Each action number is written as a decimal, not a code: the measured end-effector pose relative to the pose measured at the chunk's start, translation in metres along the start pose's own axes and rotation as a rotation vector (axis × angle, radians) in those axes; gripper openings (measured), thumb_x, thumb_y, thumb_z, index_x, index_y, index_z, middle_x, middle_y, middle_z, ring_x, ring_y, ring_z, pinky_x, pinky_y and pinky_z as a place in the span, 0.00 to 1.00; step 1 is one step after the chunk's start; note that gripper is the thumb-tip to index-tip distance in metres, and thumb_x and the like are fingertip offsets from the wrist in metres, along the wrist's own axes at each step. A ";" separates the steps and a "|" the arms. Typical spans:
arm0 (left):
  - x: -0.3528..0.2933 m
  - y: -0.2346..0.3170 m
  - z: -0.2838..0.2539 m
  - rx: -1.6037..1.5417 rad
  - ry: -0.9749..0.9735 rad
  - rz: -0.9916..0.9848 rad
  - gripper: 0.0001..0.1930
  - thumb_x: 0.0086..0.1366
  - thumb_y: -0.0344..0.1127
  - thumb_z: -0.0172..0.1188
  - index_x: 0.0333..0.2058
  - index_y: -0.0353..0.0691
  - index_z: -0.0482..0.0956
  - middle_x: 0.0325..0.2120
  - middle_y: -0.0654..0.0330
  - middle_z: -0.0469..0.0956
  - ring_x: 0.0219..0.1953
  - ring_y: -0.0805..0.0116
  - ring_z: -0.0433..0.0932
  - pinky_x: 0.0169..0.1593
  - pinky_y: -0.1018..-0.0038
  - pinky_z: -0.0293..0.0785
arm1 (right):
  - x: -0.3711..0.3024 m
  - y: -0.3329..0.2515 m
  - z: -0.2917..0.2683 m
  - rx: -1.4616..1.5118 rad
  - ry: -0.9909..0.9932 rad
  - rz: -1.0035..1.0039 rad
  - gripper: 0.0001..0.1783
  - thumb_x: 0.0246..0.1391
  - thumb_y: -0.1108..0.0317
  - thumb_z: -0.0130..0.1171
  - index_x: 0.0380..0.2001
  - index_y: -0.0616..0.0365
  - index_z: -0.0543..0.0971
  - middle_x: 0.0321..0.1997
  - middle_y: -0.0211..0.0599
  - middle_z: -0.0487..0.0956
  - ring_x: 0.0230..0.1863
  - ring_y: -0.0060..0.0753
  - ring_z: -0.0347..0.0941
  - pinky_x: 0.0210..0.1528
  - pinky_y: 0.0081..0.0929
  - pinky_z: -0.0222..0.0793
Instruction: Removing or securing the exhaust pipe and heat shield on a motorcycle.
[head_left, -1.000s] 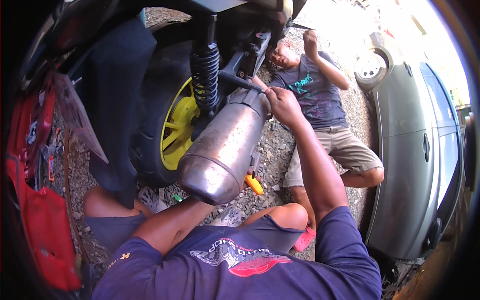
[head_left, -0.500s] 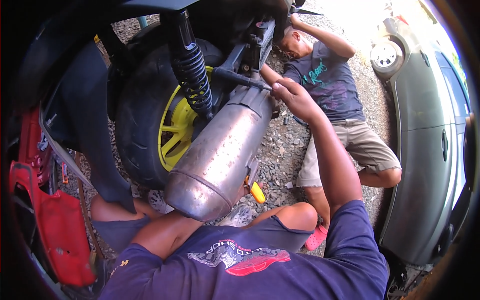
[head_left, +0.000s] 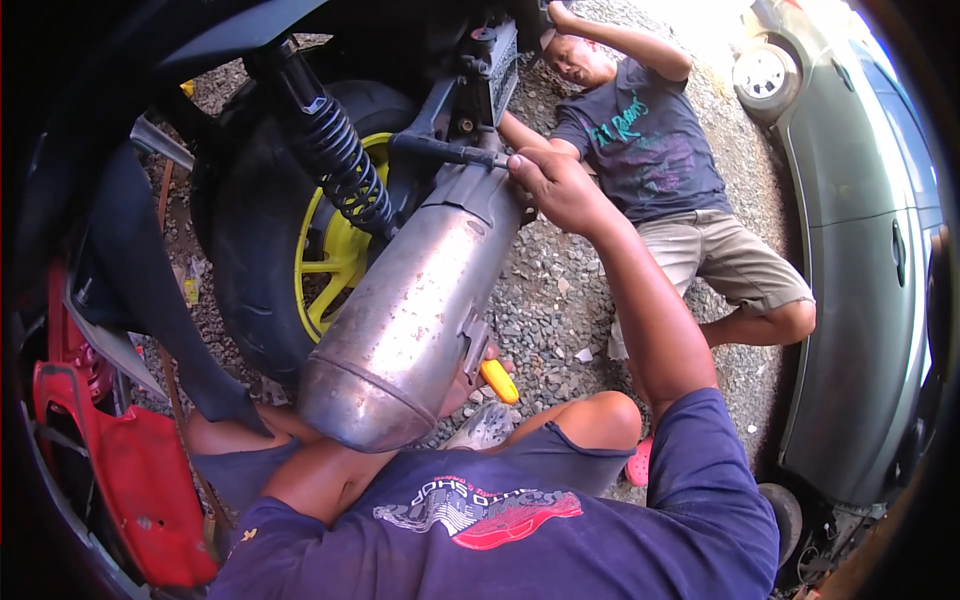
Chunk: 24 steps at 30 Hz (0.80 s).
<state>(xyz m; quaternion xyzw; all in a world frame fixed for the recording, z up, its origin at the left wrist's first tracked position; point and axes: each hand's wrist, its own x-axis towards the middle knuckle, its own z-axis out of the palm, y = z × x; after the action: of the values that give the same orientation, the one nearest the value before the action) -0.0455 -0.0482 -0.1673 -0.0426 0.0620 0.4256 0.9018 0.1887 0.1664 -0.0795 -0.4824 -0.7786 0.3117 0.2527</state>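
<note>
A worn silver muffler (head_left: pixel 400 310) hangs slanted in front of me beside a black tyre (head_left: pixel 255 240) with a yellow wheel rim (head_left: pixel 335 265). My right hand (head_left: pixel 565 195) is closed, with thumb and fingers pinching a thin metal rod (head_left: pixel 501 163) at the end of a black bar (head_left: pixel 435 150) above the muffler's upper end. My left forearm passes under the muffler's lower end. Of my left hand (head_left: pixel 466 388) only a part shows past the muffler's right side, curled about a yellow-handled tool (head_left: pixel 499 381); the rest is hidden.
A black coil-spring shock absorber (head_left: pixel 345 160) stands between wheel and muffler. Another person (head_left: pixel 650 150) lies on the gravel (head_left: pixel 550 300), one arm reaching behind the bar. A grey-green car (head_left: pixel 850 280) is at the right; red body panels (head_left: pixel 130 470) lie at the left.
The muffler, wheel and my right hand now appear farther left in view. The other person's head has turned more toward me. My right hand still pinches the rod.
</note>
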 end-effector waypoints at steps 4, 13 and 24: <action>-0.001 -0.001 -0.018 0.041 0.019 0.029 0.25 0.78 0.54 0.57 0.60 0.40 0.79 0.48 0.61 0.83 0.53 0.58 0.77 0.72 0.42 0.64 | 0.003 0.006 0.002 -0.029 0.019 0.049 0.21 0.79 0.54 0.54 0.46 0.62 0.85 0.30 0.36 0.80 0.36 0.27 0.77 0.43 0.35 0.75; 0.000 0.001 -0.012 0.000 0.035 -0.032 0.22 0.79 0.51 0.57 0.59 0.40 0.78 0.46 0.62 0.81 0.52 0.60 0.78 0.74 0.42 0.63 | 0.013 0.015 -0.007 0.495 -0.001 0.278 0.34 0.80 0.40 0.48 0.41 0.63 0.86 0.31 0.28 0.81 0.35 0.22 0.76 0.41 0.26 0.72; -0.001 -0.003 -0.023 0.052 -0.018 -0.011 0.20 0.79 0.49 0.58 0.56 0.40 0.80 0.46 0.61 0.81 0.52 0.62 0.79 0.73 0.43 0.66 | 0.054 -0.099 0.015 -0.614 -0.349 0.306 0.41 0.75 0.31 0.44 0.58 0.57 0.87 0.58 0.49 0.87 0.70 0.54 0.75 0.72 0.50 0.72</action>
<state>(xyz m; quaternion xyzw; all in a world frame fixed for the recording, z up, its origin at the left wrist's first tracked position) -0.0455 -0.0538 -0.1896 -0.0155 0.0649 0.4194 0.9054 0.0973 0.1778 -0.0126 -0.5862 -0.7859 0.1755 -0.0894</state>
